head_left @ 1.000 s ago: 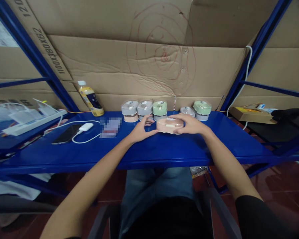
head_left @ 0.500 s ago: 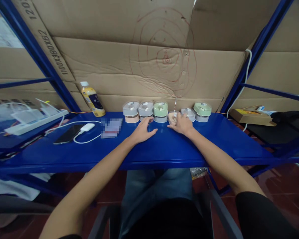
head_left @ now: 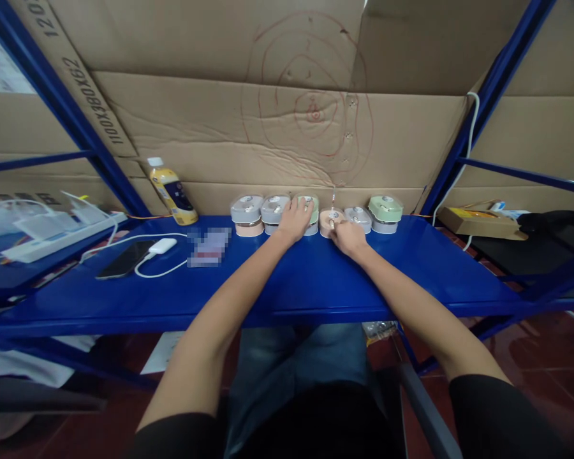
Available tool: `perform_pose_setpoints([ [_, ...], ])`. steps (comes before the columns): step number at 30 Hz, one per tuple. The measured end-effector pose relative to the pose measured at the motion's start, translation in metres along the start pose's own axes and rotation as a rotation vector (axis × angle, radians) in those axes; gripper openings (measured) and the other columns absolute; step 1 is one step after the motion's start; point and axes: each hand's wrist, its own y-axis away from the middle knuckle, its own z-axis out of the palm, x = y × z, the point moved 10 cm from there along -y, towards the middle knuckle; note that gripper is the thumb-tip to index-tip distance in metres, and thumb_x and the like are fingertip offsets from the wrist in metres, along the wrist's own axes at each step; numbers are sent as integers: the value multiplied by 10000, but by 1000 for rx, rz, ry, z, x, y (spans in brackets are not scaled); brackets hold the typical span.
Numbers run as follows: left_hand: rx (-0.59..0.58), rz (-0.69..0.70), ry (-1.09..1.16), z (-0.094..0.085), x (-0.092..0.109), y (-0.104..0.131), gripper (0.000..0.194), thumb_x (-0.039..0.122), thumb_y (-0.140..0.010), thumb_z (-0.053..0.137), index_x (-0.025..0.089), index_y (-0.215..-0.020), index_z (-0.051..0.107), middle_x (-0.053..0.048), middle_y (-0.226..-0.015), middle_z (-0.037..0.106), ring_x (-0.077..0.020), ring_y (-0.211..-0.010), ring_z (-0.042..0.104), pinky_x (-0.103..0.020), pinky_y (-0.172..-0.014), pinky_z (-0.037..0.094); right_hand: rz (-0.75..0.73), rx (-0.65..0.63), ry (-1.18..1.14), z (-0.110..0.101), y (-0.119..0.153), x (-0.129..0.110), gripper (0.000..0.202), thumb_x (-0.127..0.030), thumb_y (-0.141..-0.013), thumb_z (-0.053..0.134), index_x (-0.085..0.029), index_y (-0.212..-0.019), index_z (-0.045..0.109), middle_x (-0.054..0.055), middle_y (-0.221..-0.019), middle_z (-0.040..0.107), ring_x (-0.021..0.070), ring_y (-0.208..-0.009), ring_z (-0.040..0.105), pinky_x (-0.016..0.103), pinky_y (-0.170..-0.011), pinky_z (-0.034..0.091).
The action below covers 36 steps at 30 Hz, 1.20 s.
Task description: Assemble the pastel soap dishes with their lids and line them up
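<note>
My left hand rests over the front left of a green-topped lidded container, its fingers spread across the top; the hand covers part of the container. My right hand has its fingers curled against the front right of a low peach container with a clear lid. A single grey container sits just right of it. Left of my left hand are a grey-topped stack and another grey-topped container on a peach base. A green-topped stack ends the row on the right.
The blue shelf backs onto cardboard with red rings drawn on it. To the left are a yellow bottle, a dark phone, a white charger with cable and a power strip. Blue posts flank the shelf.
My left hand has moved right and forward from beside the grey stack onto the green-topped container. My right hand has drawn back slightly from over the peach container to its front right edge.
</note>
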Motion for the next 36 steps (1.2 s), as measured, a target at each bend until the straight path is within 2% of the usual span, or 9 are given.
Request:
perform_pose_setpoints([
  [5, 65, 59, 63, -13, 5, 22, 660, 171, -1009, 604, 122, -1641, 420, -252, -1710, 424, -443, -1614, 341, -640, -1290, 293, -5, 77, -54, -8, 5, 2, 377, -320, -1060, 519, -130, -1301, 739, 242, -1267, 757, 398, -1123, 733, 482, -934, 571],
  [9, 116, 159, 258, -33, 4, 59, 658, 264, -1053, 614, 200, -1670, 395, -189, -1752, 394, -438, -1643, 304, -703, -1308, 258, 43, 294, -343, -35, 11, 21, 401, -413, -1068, 500, -143, -1080, 797, 202, -1072, 799, 358, -1025, 743, 492, -935, 578],
  [12, 82, 388, 492, -44, 18, 94, 713, 398, -1055, 666, 258, -1689, 372, -136, -1752, 417, -351, -1644, 349, -596, -1344, 300, -136, 385, -698, -47, 14, 25, 507, -565, -1012, 597, -177, -1309, 735, 172, -1316, 754, 322, -1192, 714, 481, -1011, 584],
  [16, -56, 496, 707, -39, 27, 122, 684, 404, -1041, 700, 331, -1665, 430, -89, -1719, 482, -315, -1644, 367, -576, -1338, 343, -540, 63, -810, -30, 22, -11, 1025, -665, -693, 920, -301, -1582, 562, 120, -1699, 489, 360, -1556, 470, 561, -1252, 420],
  [19, -106, 479, 800, -31, 23, 127, 614, 374, -1021, 723, 344, -1601, 523, -75, -1696, 514, -322, -1640, 376, -600, -1326, 359, -613, -130, -741, -12, 33, -34, 1061, -649, -659, 950, -299, -1585, 568, 121, -1618, 578, 371, -1495, 539, 580, -1259, 416],
  [21, -109, 414, 829, -23, 15, 125, 690, 421, -944, 813, 316, -1573, 552, -110, -1700, 496, -353, -1610, 423, -609, -1310, 379, -608, -132, -675, -9, 39, -46, 1015, -657, -670, 942, -285, -1553, 604, 123, -1500, 664, 373, -1390, 620, 574, -1204, 475],
  [26, -126, 139, 907, 2, -8, 119, 1238, 570, -639, 1006, 204, -1651, 393, -240, -1629, 519, -446, -1490, 538, -637, -1239, 442, -474, 3, -517, -16, 46, -63, 949, -737, -697, 888, -260, -1483, 653, 144, -1362, 718, 397, -1268, 671, 584, -1084, 545],
  [32, -114, 106, 919, -3, -13, 121, 1125, 485, -776, 901, 193, -1690, 313, -196, -1465, 650, -378, -1353, 650, -584, -1185, 491, -355, 134, -659, -42, 39, -25, 678, -696, -880, 742, -205, -1347, 714, 129, -1294, 766, 323, -1143, 719, 480, -1034, 553],
  [36, -143, 220, 782, -10, -5, 124, 546, 454, -892, 775, 246, -1395, 727, -139, -1504, 614, -359, -1405, 608, -560, -1237, 452, -155, 189, -679, -47, 27, 29, 597, -696, -1003, 560, -188, -1259, 739, 106, -1125, 796, 279, -1001, 721, 432, -944, 552],
])
